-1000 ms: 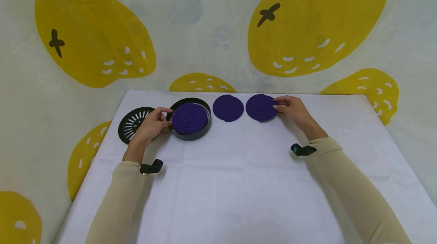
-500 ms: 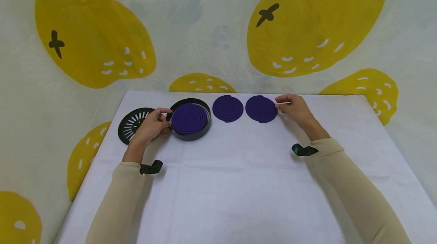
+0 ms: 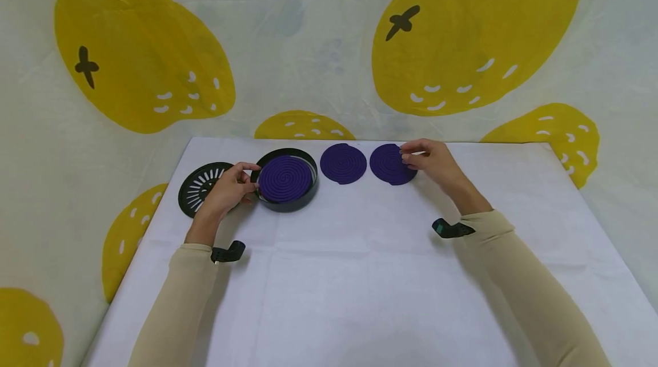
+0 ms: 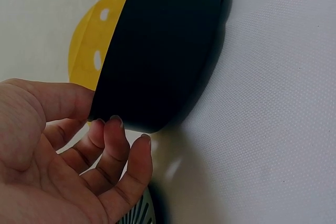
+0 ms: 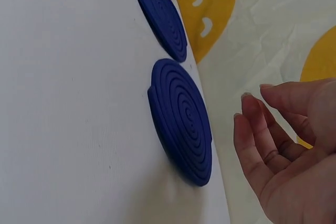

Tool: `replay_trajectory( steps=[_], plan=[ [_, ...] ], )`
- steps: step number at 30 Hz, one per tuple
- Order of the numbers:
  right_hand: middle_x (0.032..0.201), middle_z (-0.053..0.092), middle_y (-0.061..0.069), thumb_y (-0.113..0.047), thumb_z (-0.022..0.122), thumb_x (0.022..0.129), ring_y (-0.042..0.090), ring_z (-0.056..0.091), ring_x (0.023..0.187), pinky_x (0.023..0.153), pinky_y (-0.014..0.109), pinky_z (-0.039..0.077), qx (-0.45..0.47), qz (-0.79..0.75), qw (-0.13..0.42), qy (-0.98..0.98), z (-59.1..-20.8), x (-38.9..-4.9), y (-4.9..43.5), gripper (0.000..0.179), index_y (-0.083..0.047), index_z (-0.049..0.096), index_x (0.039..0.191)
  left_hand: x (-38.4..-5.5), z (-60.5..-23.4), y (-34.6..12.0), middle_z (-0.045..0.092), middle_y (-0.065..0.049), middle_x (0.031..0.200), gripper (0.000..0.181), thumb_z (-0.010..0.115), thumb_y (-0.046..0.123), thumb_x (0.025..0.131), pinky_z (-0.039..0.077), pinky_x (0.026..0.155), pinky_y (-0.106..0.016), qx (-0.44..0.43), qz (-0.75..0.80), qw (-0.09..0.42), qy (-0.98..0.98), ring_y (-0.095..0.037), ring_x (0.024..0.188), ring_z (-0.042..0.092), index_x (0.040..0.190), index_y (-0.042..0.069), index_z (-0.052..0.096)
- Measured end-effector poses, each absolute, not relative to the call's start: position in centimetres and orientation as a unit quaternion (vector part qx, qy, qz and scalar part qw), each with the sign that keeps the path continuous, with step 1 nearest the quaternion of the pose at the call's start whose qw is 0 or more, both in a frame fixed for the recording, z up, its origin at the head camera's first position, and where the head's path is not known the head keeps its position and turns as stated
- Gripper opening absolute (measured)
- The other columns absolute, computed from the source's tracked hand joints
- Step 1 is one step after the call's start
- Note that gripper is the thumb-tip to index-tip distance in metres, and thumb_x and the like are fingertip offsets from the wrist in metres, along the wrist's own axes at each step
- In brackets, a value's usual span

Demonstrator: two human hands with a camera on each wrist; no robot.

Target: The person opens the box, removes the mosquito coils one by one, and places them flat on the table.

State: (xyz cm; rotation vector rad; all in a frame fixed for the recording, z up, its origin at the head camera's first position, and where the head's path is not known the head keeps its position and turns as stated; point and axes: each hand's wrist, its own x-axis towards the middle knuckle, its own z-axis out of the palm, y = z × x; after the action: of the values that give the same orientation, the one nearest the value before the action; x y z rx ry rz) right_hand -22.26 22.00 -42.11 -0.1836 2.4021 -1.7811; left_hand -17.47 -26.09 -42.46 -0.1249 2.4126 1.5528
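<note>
Fingers [image 4: 115,142] of the left hand [image 3: 228,189] are being clamped on the left wall of the dark round tin [image 3: 288,206], inside which a purple coil disc [image 3: 285,178] is being contained, while a slotted black disc [image 3: 197,186] is being partly covered by that hand. The right hand [image 3: 434,161] is being held near the right edge of the rightmost purple disc [image 3: 386,165], clear of it, with a narrow gap being left between thumb and fingertips. Between that disc and the tin, a middle purple disc [image 3: 343,163] is being supported on the white table [image 3: 329,287].
</note>
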Motion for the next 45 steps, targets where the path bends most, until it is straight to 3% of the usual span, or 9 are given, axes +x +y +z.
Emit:
replay_trajectory(
  steps=[14, 17, 23, 32, 39, 45],
  plan=[
    [0.12, 0.065, 0.022, -0.001, 0.064, 0.098, 0.012, 0.072, 0.095, 0.09, 0.031, 0.058, -0.097, -0.635, 0.098, 0.76, -41.6, -22.0, 19.4, 0.036, 0.017, 0.056, 0.127, -17.5, -42.3, -26.2, 0.044, -0.01, 0.097, 0.05, 0.06, 0.001, 0.098, 0.059, 0.07, -0.041, -0.028, 0.504, 0.13, 0.854, -0.031, 0.086, 0.057, 0.146, 0.011, 0.049],
    [0.117, 0.068, 0.018, -0.003, 0.065, 0.098, 0.014, 0.072, 0.094, 0.09, 0.032, 0.059, -0.097, -0.636, 0.104, 0.758, -41.5, -22.0, 18.8, 0.036, 0.015, 0.057, 0.127, -17.4, -42.3, -26.1, 0.044, -0.01, 0.097, 0.051, 0.058, 0.0, 0.098, 0.058, 0.07, -0.041, -0.026, 0.502, 0.13, 0.854, -0.032, 0.086, 0.058, 0.147, 0.01, 0.048],
    [0.12, 0.065, 0.026, -0.009, 0.066, 0.098, 0.013, 0.07, 0.093, 0.087, 0.028, 0.059, -0.099, -0.62, 0.118, 0.769, -41.1, -22.3, 17.2, 0.031, 0.007, 0.063, 0.125, -17.4, -42.2, -26.1, 0.044, -0.011, 0.097, 0.052, 0.06, 0.002, 0.099, 0.058, 0.072, -0.042, -0.026, 0.502, 0.132, 0.855, -0.033, 0.087, 0.058, 0.148, 0.012, 0.047],
    [0.117, 0.065, 0.029, -0.009, 0.067, 0.098, 0.028, 0.07, 0.099, 0.089, 0.034, 0.059, -0.12, -0.613, 0.137, 0.769, -41.4, -22.4, 15.1, 0.034, 0.01, 0.061, 0.125, -17.4, -42.1, -26.1, 0.043, -0.011, 0.097, 0.053, 0.061, 0.003, 0.099, 0.058, 0.073, -0.043, -0.025, 0.497, 0.133, 0.857, -0.031, 0.087, 0.056, 0.149, 0.013, 0.046],
    [0.119, 0.066, 0.026, -0.006, 0.065, 0.099, 0.024, 0.071, 0.099, 0.095, 0.043, 0.057, -0.128, -0.62, 0.156, 0.758, -41.3, -22.1, 13.5, 0.033, 0.009, 0.061, 0.127, -17.4, -42.2, -26.1, 0.043, -0.01, 0.095, 0.054, 0.061, 0.003, 0.099, 0.058, 0.071, -0.043, -0.02, 0.51, 0.131, 0.85, -0.031, 0.083, 0.059, 0.149, 0.01, 0.043],
    [0.118, 0.067, 0.026, -0.005, 0.065, 0.098, 0.018, 0.071, 0.095, 0.089, 0.031, 0.059, -0.135, -0.633, 0.162, 0.745, -41.5, -22.0, 12.0, 0.033, 0.01, 0.06, 0.127, -17.0, -40.7, -25.6, 0.044, -0.011, 0.095, 0.057, 0.06, -0.001, 0.099, 0.058, 0.073, -0.047, -0.021, 0.507, 0.146, 0.85, -0.034, 0.085, 0.059, 0.152, 0.004, 0.039]
  ],
)
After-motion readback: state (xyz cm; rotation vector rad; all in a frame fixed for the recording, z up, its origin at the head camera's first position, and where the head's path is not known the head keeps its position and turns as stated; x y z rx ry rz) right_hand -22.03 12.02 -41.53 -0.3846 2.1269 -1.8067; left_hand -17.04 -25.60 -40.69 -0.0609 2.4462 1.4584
